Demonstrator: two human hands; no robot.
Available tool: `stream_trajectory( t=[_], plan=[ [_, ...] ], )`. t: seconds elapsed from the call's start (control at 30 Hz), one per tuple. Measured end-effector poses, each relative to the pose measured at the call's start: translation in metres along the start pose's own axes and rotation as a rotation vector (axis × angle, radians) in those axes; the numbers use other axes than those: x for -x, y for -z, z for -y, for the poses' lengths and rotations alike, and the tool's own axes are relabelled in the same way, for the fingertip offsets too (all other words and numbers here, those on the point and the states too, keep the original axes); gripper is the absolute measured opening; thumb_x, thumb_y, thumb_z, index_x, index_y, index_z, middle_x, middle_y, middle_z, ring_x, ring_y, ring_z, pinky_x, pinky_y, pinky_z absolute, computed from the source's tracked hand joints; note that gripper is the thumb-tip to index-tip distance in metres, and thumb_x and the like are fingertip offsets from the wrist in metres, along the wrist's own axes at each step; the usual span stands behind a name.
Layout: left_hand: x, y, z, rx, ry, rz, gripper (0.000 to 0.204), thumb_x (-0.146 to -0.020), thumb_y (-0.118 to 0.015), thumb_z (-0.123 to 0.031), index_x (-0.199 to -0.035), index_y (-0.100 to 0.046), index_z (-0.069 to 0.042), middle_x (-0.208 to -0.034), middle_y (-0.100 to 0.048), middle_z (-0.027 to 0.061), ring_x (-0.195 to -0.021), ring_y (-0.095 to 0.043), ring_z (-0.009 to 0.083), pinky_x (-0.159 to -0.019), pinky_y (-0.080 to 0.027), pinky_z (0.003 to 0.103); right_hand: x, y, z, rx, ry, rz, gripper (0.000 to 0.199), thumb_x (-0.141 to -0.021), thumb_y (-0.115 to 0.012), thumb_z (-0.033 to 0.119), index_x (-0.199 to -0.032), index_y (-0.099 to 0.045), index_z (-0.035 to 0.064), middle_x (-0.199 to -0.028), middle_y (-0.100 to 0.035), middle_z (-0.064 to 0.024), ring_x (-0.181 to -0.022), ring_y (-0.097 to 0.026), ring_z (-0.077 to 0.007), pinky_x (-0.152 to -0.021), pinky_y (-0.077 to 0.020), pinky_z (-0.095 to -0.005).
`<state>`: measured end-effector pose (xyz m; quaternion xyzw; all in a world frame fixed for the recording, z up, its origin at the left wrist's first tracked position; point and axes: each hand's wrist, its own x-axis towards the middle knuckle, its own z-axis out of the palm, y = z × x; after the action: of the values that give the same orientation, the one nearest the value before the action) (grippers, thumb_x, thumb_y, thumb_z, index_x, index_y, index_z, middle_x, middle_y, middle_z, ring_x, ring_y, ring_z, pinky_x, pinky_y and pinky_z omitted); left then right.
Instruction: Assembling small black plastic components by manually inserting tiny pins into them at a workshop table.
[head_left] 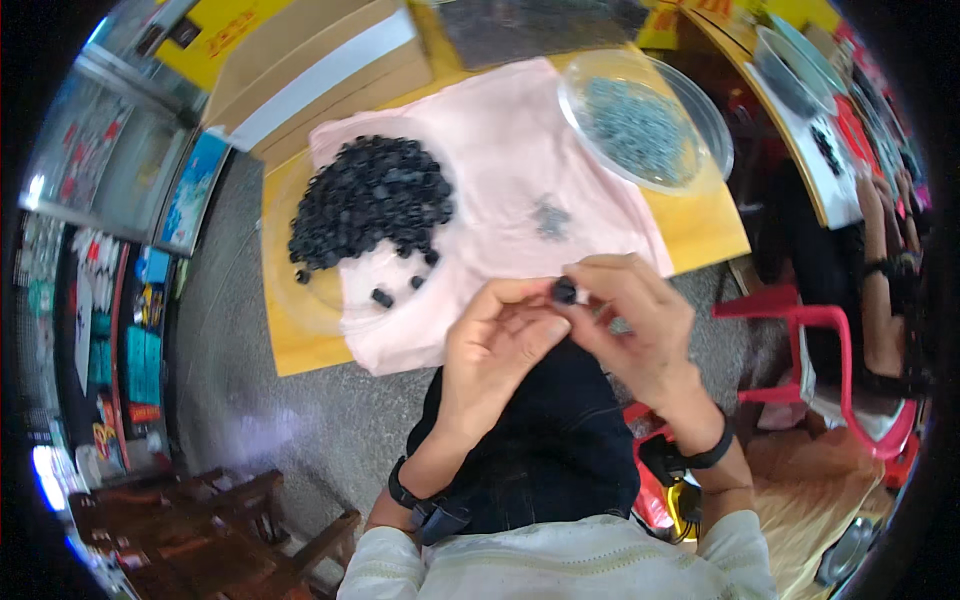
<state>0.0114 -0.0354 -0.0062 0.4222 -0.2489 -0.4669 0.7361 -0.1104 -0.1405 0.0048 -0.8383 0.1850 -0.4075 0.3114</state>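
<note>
Just beyond my lap, at the near edge of the pink cloth (500, 130), my two hands meet at the fingertips. Between them is a small black cylindrical piece (564, 291), its round end showing. My left hand (495, 350) pinches it from the left. My right hand (645, 325) closes on it from the other side; whether its fingers also hold a smaller part is too small to tell. A clear round tray (285, 310) at the left holds a heap of similar black pieces (375, 195). Small grey metal bits (551, 218) lie loose on the cloth.
A clear bowl (572, 125) of small grey metal parts (635, 125) stands at the far right of the yellow table (715, 235). Behind the tray is an open cardboard box (310, 75). A red chair (800, 315) and another person's arm (880, 280) are at the right.
</note>
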Motion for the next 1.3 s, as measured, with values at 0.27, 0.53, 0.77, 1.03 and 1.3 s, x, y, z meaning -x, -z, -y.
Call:
stream_trajectory(
  t=[0.27, 0.53, 0.77, 1.03, 1.3],
  plan=[
    [0.017, 0.048, -0.083, -1.225, -0.363, -0.189, 0.016, -0.077, -0.067, 0.005, -0.092, -0.067, 0.002, -0.091, -0.067, 0.0111, -0.082, -0.064, 0.0178, -0.074, -0.049, 0.027, -0.115, 0.021, -0.023, 0.15, 0.056, -0.057, 0.017, -0.081, -0.069, 0.009, -0.095, -0.063, 0.0013, -0.079, -0.06, -0.0087, -0.063, -0.056, -0.016, -0.054, -0.0451, -0.0282],
    [0.01, 0.098, -0.117, -1.434, -0.031, -0.012, 0.02, -0.079, -0.066, 0.0, -0.099, -0.064, 0.0, -0.089, -0.061, 0.0119, -0.072, -0.062, 0.0211, -0.063, -0.05, 0.029, -0.273, 0.016, -0.091, 0.407, 0.066, -0.219, 0.039, -0.084, -0.065, 0.023, -0.112, -0.061, -0.0034, -0.097, -0.066, -0.0186, -0.088, -0.064, -0.0283, -0.076, -0.0508, -0.0335],
    [-0.009, 0.115, -0.122, -1.387, 0.055, 0.018, 0.026, -0.074, -0.072, -0.004, -0.099, -0.064, -0.001, -0.089, -0.061, 0.0105, -0.074, -0.063, 0.0198, -0.065, -0.051, 0.029, -0.238, -0.013, -0.041, 0.264, 0.109, -0.111, 0.038, -0.083, -0.064, 0.017, -0.115, -0.06, -0.0029, -0.101, -0.065, -0.0153, -0.086, -0.062, -0.022, -0.076, -0.0493, -0.0305],
    [-0.025, 0.117, -0.102, -1.334, 0.058, 0.117, 0.022, -0.074, -0.07, 0.002, -0.096, -0.067, 0.001, -0.088, -0.061, 0.0059, -0.079, -0.061, 0.0116, -0.069, -0.048, 0.023, -0.102, 0.008, -0.02, 0.08, 0.034, -0.045, 0.019, -0.085, -0.065, 0.007, -0.104, -0.064, 0.0028, -0.089, -0.064, -0.0021, -0.072, -0.053, -0.0098, -0.056, -0.0427, -0.0237],
    [-0.021, 0.093, -0.085, -1.062, -0.2, -0.066, 0.021, -0.074, -0.069, 0.007, -0.094, -0.066, 0.003, -0.087, -0.063, 0.0053, -0.073, -0.059, 0.0103, -0.065, -0.047, 0.022, -0.015, -0.015, 0.01, -0.443, -0.512, 0.082, 0.017, -0.086, -0.062, 0.002, -0.102, -0.066, 0.0011, -0.085, -0.063, -0.0014, -0.073, -0.051, -0.0068, -0.061, -0.042, -0.0204]
  ],
)
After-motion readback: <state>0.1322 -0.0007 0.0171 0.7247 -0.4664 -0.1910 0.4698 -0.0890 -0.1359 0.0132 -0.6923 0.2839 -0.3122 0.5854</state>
